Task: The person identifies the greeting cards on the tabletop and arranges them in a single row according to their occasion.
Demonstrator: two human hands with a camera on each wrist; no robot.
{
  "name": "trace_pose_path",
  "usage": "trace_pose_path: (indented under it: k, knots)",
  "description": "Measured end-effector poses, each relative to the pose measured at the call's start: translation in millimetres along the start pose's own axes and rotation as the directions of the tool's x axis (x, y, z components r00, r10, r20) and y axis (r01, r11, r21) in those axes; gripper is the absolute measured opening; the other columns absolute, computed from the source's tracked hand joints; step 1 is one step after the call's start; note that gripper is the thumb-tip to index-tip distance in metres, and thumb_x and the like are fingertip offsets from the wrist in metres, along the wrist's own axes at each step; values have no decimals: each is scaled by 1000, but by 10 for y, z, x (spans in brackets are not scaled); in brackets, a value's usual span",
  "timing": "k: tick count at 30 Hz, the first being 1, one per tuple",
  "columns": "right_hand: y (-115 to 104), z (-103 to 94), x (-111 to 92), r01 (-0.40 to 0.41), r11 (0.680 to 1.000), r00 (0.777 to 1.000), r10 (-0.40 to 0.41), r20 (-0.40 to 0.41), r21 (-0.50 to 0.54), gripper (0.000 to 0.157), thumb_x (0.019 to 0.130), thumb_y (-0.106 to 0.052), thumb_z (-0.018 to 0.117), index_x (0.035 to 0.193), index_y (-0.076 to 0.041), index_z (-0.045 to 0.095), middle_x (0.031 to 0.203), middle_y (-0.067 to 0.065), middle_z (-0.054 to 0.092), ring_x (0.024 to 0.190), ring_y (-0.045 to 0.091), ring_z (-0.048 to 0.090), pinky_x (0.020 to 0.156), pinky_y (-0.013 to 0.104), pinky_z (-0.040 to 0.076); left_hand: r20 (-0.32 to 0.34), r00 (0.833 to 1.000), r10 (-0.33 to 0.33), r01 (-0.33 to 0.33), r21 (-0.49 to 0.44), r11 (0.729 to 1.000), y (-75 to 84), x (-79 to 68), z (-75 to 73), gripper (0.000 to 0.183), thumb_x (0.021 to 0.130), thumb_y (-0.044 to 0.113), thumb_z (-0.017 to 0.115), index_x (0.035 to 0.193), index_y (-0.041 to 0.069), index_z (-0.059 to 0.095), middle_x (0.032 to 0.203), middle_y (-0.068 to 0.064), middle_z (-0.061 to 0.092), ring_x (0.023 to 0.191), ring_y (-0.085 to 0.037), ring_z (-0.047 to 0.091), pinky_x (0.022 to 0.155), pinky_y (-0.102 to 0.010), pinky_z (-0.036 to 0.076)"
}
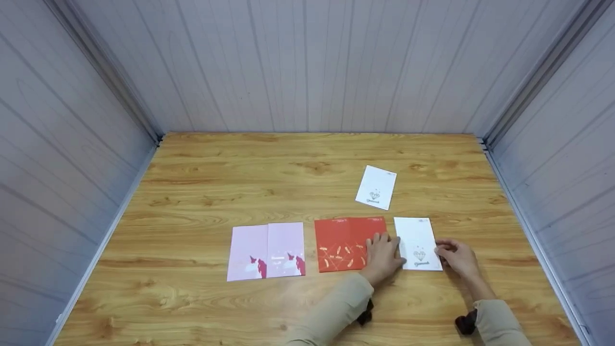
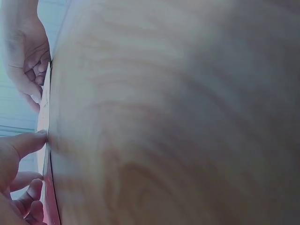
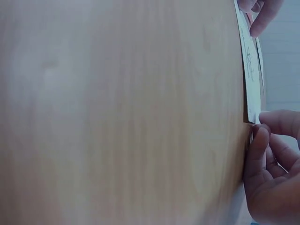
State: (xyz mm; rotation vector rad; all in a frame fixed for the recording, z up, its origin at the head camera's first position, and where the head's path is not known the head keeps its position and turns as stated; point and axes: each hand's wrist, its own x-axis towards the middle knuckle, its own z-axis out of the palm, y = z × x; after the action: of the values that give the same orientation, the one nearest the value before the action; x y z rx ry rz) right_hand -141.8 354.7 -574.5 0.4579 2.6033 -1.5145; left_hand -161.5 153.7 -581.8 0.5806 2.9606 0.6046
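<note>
A white card [image 1: 418, 242] with a heart-shaped diamond drawing lies at the right of the row on the table. My right hand [image 1: 459, 259] pinches its right edge between thumb and fingers; the right wrist view shows the fingertips [image 3: 263, 123] at the card's corner. My left hand [image 1: 383, 257] rests over the right part of two red cards [image 1: 336, 240] with gold feather shapes, its thumb touching the white card's left edge. In the left wrist view, the left thumb [image 2: 33, 141] presses at that edge, with the other fingers over the red.
A second white card [image 1: 377, 187] with the same drawing lies tilted farther back. Two pink cards [image 1: 247, 245] with dark pink figures lie side by side, left of the red ones. Panel walls [image 1: 307, 62] enclose the wooden table [image 1: 216, 178] at the back and sides.
</note>
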Motion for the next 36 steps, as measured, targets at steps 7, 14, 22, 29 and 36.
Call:
trace_pose_path:
  k: [7,14,22,29,36]
  knots:
    - [-28,-12,0,-1,1000,1000,1,13,25,34,83,-9,57,112,9,53,86,7,57,66,11,52,54,23,44,-9,1000,8,-8,-22,1000,-12,-15,-11,52,72,44,68,118,22,57,93,6,44,84,-11,32,69,-28,21]
    - [-68,-49,20,-44,998,998,41,40,53,41,86,-18,56,117,6,49,92,6,57,72,11,52,58,24,44,-64,997,34,-40,-91,995,-85,-26,-50,48,74,43,66,116,21,58,95,6,46,85,-10,33,70,-27,22]
    - [-157,-23,130,66,993,998,-67,-1,97,39,85,-16,57,115,9,50,89,6,53,69,10,51,56,23,45,-69,998,-14,0,-196,981,-267,20,-210,40,74,37,68,110,21,61,98,7,48,90,-9,35,74,-28,25]
    - [-232,52,271,19,968,1000,-19,-4,248,41,82,-18,62,114,6,52,85,-1,53,69,10,53,58,24,45,-72,994,-80,56,-283,958,-498,91,-374,40,77,36,66,112,19,60,99,5,48,90,-10,36,75,-30,26]
    - [-281,161,395,-38,964,999,30,34,264,41,84,-21,60,117,3,51,89,1,53,73,10,51,59,20,43,-96,986,-140,104,-311,945,-778,137,-472,37,79,32,65,112,15,60,100,2,49,92,-13,39,78,-33,27]
